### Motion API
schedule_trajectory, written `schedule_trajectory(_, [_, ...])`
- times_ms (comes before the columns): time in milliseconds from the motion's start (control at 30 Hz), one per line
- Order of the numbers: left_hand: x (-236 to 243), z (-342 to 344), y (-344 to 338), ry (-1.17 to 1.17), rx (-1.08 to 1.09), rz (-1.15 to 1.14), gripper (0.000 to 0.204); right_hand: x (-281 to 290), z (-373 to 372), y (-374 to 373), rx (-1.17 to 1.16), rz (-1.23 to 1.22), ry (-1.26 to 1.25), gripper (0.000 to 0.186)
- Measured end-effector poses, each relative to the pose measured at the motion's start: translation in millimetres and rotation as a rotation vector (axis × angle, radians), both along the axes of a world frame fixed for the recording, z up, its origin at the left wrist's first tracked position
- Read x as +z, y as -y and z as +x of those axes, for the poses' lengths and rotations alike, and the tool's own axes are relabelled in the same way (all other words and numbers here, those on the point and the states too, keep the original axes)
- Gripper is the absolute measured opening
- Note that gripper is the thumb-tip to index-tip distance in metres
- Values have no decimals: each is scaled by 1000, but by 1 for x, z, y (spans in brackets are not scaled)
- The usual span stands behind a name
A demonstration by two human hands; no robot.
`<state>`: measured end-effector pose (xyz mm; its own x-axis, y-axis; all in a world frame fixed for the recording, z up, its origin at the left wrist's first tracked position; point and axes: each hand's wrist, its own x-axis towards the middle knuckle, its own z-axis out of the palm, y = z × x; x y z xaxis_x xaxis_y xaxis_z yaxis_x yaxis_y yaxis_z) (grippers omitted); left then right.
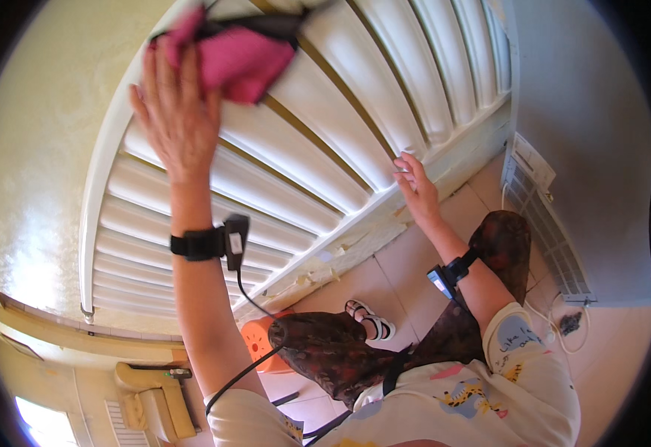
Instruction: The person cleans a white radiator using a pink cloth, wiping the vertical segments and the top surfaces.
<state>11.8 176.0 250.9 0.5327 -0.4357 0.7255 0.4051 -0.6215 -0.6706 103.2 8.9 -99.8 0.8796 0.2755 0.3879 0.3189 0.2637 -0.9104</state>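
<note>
My left hand (180, 119) is raised to the upper part of a white radiator (318, 186), gripping a pink and black cloth (240, 63) that is slightly blurred. My right hand (418, 186) is at the radiator's lower rail, fingers apart and loosely bent, with nothing visible in it. Both wrists carry black straps with small devices and cables.
A grey appliance cabinet (586, 112) with a grille and white cable stands to the right. An orange plastic stool (258, 346) is partly behind my bent leg. A tan sofa (154, 402) and a bright window (46, 425) show at the lower left. Pink floor tiles lie below.
</note>
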Motion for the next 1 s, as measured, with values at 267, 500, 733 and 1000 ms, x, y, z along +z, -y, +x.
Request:
schedule_trajectory(267, [-114,38,19,-302,-76,-138,47,8,1,-7,-28,61,-40,44])
schedule_trajectory(500, [-243,30,34,-718,41,-120,42,4,8,-6,-196,-30,-113,45])
schedule_trajectory(733, [-287,40,45,-890,104,91,41,-17,15,4,-306,-16,-165,58])
schedule_trajectory(1000, [-67,74,45,-425,239,187,56,-25,20,9,-213,73,-342,63])
